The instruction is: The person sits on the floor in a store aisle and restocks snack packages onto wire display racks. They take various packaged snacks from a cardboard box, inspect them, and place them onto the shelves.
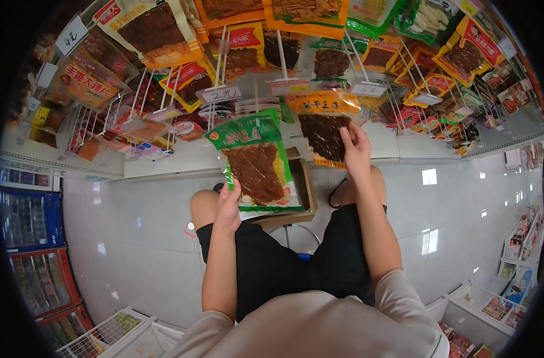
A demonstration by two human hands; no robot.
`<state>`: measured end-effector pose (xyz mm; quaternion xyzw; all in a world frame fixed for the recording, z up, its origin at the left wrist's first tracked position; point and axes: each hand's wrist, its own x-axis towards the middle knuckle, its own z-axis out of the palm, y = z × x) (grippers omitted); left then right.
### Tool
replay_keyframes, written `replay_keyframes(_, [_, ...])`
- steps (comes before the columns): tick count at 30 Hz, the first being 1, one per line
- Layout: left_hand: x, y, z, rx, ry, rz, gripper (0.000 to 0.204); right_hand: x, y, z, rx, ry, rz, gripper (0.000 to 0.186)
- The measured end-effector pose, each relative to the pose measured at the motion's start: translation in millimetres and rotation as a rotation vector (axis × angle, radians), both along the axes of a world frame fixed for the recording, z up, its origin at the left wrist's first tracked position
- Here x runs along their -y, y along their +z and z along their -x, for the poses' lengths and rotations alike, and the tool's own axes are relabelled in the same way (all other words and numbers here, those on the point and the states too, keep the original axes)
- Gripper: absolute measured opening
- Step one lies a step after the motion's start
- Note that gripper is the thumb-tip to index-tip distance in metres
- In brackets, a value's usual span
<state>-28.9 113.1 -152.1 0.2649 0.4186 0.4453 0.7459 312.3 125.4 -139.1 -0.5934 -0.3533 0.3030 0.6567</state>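
Observation:
My left hand [228, 206] grips the lower left edge of a green-bordered snack packet [257, 167] with brown food behind a clear window. That packet is held face up over an open cardboard box [307, 190], which it partly hides. My right hand [356, 146] is closed on the right side of an orange-bordered snack packet [322, 132], dark brown inside. The orange packet is in front of the lower display hooks, and its top overlaps the goods behind; I cannot tell whether it hangs on a hook.
Metal display hooks [284, 56] with price tags [219, 93] and hanging packets stick out ahead. A white shelf [182, 158] runs beneath them. Drink fridges [30, 221] stand at the left, and low baskets [108, 331] sit behind on both sides of the tiled floor [135, 238].

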Motion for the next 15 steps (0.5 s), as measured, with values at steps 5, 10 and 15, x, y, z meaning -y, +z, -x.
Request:
replay_keyframes(5, [-1,-4,2,-0.010,-0.025,-0.046,0.034,-47,1,26,-0.126,0.179,-0.063,0.041])
replay_keyframes(10, [-13,-8,-9,0.063,-0.076,0.000,0.036,-57,-15,40,-0.167,0.202,-0.038,0.040])
replay_keyframes(15, [-24,-14,-22,0.103,-0.089,0.042,0.038,-70,-4,48,-0.239,0.201,-0.049,0.039])
